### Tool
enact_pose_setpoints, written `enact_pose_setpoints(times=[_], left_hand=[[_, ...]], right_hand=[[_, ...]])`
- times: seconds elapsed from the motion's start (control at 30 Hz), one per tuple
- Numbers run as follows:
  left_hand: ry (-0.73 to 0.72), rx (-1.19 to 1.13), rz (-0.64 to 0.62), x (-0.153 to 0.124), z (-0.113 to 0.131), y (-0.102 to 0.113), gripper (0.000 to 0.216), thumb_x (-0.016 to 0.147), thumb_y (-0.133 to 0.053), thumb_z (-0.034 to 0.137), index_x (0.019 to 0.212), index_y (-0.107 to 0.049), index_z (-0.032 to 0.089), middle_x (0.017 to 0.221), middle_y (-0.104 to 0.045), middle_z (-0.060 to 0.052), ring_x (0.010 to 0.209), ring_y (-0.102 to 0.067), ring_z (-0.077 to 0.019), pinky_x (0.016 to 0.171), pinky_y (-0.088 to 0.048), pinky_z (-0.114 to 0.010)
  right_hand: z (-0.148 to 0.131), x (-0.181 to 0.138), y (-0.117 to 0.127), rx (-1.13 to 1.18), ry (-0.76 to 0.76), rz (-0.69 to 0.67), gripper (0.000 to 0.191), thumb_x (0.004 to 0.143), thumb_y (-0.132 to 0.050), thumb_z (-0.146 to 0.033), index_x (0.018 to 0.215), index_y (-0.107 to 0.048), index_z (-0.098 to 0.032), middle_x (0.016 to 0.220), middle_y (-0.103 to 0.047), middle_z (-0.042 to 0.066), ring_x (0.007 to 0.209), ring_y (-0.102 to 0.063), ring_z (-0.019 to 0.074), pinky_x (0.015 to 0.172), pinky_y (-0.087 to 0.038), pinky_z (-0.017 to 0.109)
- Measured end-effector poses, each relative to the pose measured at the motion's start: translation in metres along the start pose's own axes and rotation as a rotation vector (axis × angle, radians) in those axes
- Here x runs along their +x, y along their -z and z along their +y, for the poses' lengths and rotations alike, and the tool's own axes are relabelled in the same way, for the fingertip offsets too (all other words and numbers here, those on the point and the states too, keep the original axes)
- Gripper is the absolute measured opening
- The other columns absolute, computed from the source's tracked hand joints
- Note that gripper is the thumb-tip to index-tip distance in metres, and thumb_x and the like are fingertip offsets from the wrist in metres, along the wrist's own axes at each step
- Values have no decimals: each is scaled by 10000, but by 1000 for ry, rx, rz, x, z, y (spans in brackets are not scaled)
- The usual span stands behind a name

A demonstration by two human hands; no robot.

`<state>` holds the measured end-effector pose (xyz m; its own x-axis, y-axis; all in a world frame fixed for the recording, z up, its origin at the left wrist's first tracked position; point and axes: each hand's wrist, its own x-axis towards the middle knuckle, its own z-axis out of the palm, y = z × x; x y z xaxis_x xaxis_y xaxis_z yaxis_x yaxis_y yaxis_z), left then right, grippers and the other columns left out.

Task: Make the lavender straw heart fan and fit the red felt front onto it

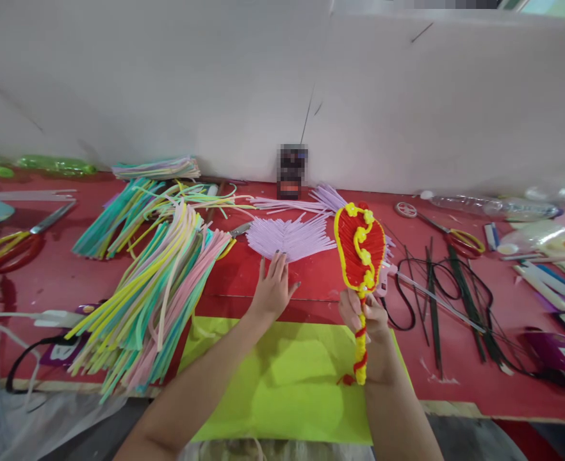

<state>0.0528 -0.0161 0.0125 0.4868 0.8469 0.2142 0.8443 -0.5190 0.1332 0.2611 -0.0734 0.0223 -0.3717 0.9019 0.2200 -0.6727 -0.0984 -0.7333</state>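
My right hand [366, 314] is wrapped round the yellow and red twisted handle of a pipe-cleaner fan [350, 250]. The fan stands upright, with a red face, a yellow edge and a winding line of small yellow flowers. Flat on the table lies a lilac fan-shaped piece of pipe cleaners [287, 237], laid in a feathered pattern. My left hand [273, 285] rests at its lower edge with fingers spread and nothing in the grasp. Below both hands is a yellow-green sheet [282, 378].
Bundles of pastel pipe cleaners [152, 301] lie to the left, beside scissors [23, 240]. On the right are more scissors [448, 234], dark green stems [433, 314], a black cable [412, 320] and a plastic bottle [494, 206]. A blurred-out dark object [291, 169] stands against the wall.
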Motion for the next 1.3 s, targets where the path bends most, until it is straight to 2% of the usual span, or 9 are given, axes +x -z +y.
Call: enact_pose_setpoints(times=[0.17,0.3,0.53,0.7,0.83,0.97,1.1,1.2,1.3], left_hand=[[36,-82,74,11,-6,15,440,942,-311,235,1333,-443,80,1458,-388,-150,1369,-327,-257,1121,-268,-489],[-6,-125,133,17,-10,25,430,938,-292,187,1332,-440,100,1448,-407,-129,1365,-333,-231,1133,-266,-453],[-80,-49,163,13,-3,51,437,938,-288,176,1334,-444,77,1450,-406,-114,1374,-314,-229,1151,-257,-398],[-261,73,31,-22,4,65,473,908,-262,67,1341,-447,113,1490,-358,-66,1399,-267,-207,1165,-225,-410],[-290,87,-118,-60,5,61,461,887,-311,56,1316,-475,98,1469,-393,-77,1345,-369,-228,1136,-288,-419],[-208,-57,-196,-86,2,48,421,871,-382,66,1261,-527,126,1429,-447,-89,1334,-388,-228,1108,-335,-419],[-59,-396,-145,-90,-5,44,277,869,-426,100,1052,-626,157,1410,-455,-100,1307,-417,-204,1083,-359,-373],[171,-700,-84,-85,-8,49,245,908,-394,190,997,-620,152,1174,-614,-109,1103,-565,-185,989,-430,-356],[341,-1061,-182,-81,-2,56,355,935,-347,372,926,-622,148,968,-675,-91,939,-618,-190,875,-476,-343]], right_hand=[[-2,0,-3,-99,-39,172,331,692,-709,-433,631,-467,-215,477,-469,-82,231,-303,37,230,-226,181],[-6,-1,-5,-194,-89,314,424,604,-740,-520,589,-429,-232,437,-406,-79,251,-264,53,225,-202,212],[-13,6,-10,-157,-16,250,454,631,-732,-501,583,-371,-230,445,-374,-106,219,-189,19,206,-137,186],[-18,0,-8,-183,17,281,497,596,-749,-533,563,-358,-229,418,-368,-111,199,-157,17,190,-112,176],[-27,-3,-4,-233,36,368,452,584,-763,-523,594,-418,-231,444,-418,-99,205,-188,20,198,-120,187],[-29,10,-6,-325,-75,518,343,636,-745,-475,722,-540,-213,580,-552,-49,261,-320,26,233,-208,195],[-7,24,-21,-294,-214,582,348,638,-754,-434,758,-576,-161,610,-568,-43,257,-328,-1,228,-207,160],[15,27,-43,-220,-330,517,347,651,-751,-432,764,-578,-153,586,-566,-41,263,-350,3,240,-243,144],[28,28,-65,-149,-338,423,301,712,-712,-420,780,-580,-159,603,-568,-37,292,-379,11,260,-298,137]])
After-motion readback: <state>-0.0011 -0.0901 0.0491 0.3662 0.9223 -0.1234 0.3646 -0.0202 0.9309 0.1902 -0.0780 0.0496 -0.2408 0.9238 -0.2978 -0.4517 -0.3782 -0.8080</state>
